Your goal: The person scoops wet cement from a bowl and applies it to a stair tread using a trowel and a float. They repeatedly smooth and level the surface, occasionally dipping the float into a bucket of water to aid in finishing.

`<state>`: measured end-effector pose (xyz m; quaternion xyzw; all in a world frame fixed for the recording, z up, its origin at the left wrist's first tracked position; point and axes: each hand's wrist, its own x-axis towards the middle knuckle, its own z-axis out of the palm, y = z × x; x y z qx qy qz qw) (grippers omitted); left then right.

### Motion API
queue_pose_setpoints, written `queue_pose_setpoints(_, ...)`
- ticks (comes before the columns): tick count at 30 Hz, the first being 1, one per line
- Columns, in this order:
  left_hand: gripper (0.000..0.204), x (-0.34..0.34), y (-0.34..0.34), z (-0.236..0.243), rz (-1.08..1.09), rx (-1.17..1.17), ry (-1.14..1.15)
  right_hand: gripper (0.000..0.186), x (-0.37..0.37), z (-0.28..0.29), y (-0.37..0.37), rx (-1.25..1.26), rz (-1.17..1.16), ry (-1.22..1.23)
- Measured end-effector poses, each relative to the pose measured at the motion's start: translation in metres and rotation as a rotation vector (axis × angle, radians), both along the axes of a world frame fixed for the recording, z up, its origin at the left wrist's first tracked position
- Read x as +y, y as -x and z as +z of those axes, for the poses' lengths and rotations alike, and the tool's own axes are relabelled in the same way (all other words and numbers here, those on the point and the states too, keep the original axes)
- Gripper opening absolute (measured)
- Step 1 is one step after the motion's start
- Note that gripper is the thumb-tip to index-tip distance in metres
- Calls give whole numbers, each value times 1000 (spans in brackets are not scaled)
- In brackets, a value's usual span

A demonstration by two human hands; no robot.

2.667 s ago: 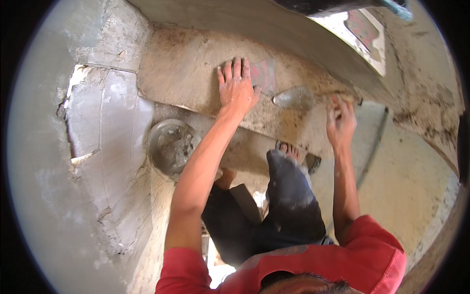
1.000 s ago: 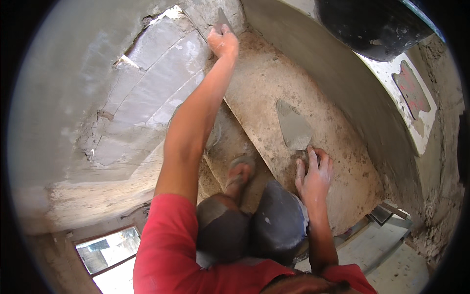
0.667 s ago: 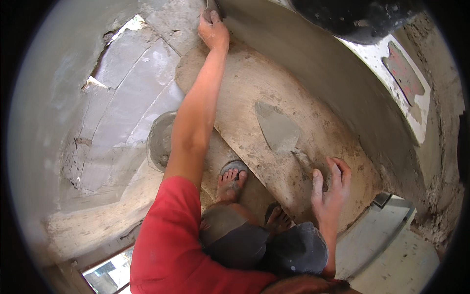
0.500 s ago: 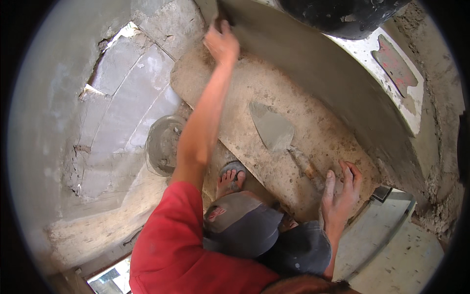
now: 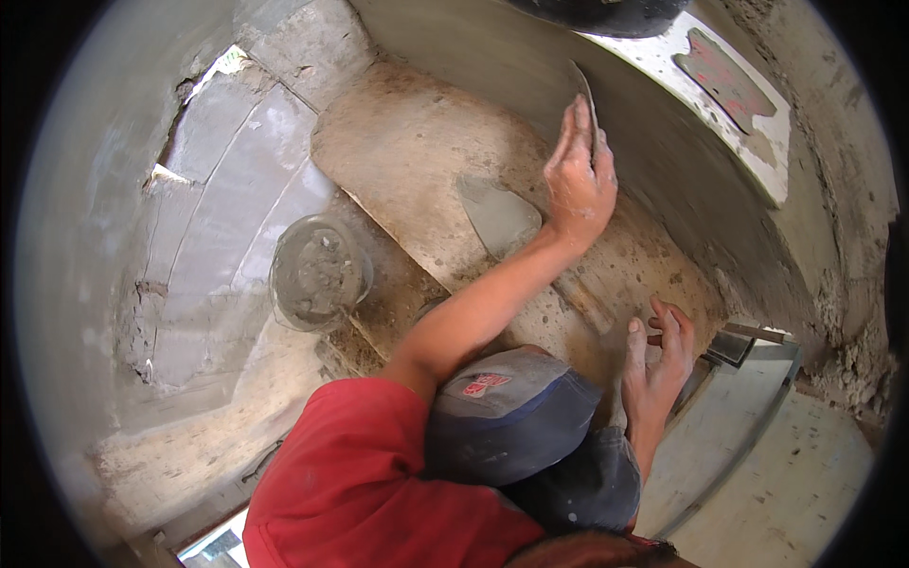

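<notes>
My left hand [image 5: 579, 189] reaches forward across the board and grips a thin flat smoothing blade [image 5: 589, 99], seen nearly edge-on. The blade stands against the grey plastered low wall [image 5: 663, 133]. On the board [image 5: 398, 142] beneath my left forearm lies a pointed trowel [image 5: 497, 213], coated with grey mortar. Its wooden handle [image 5: 587, 301] points toward my right hand [image 5: 656, 369]. That hand hovers by the board's near right edge, fingers loosely bent and apart, with nothing in it.
A clear-sided bucket [image 5: 320, 272] of grey mortar stands left of the board. Atop the low wall rest a white panel [image 5: 767, 156] with a mortar-smeared patch and a black container [image 5: 615, 11]. Unplastered blocks [image 5: 232, 180] show at left. A pale panel [image 5: 729, 407] lies at lower right.
My left hand has swept right along the low wall from the far corner, carrying the blade. My right hand has barely moved. The view has shifted slightly, and the bucket shows more fully.
</notes>
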<state>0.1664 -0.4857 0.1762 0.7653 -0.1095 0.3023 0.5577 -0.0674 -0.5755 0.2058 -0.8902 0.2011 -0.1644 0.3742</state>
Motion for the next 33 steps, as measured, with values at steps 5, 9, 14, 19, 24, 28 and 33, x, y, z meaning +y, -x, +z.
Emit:
queue_pose_setpoints(5,58,-30,56,0,-203,37,-2,38,-4,-1,4,27,-13,27)
queue_pose_setpoints(9,63,-50,95,-7,-430,-169,-61,34,-9,1,10,25,33,55)
queue_pose_setpoints(14,53,-38,125,1,-715,147,25,23,-16,7,31,56,154,77)
queue_pose_setpoints(19,42,80,32,31,-47,127,251,22,-15,12,38,62,79,6)
queue_pose_setpoints(24,32,221,-179,33,517,-194,216,26,-6,15,26,104,25,13)
queue_pose_setpoints(28,35,257,-242,33,581,36,75,27,1,19,20,91,69,48)
queue_pose_setpoints(33,37,235,-229,54,413,-131,-107,28,6,20,20,108,14,62)
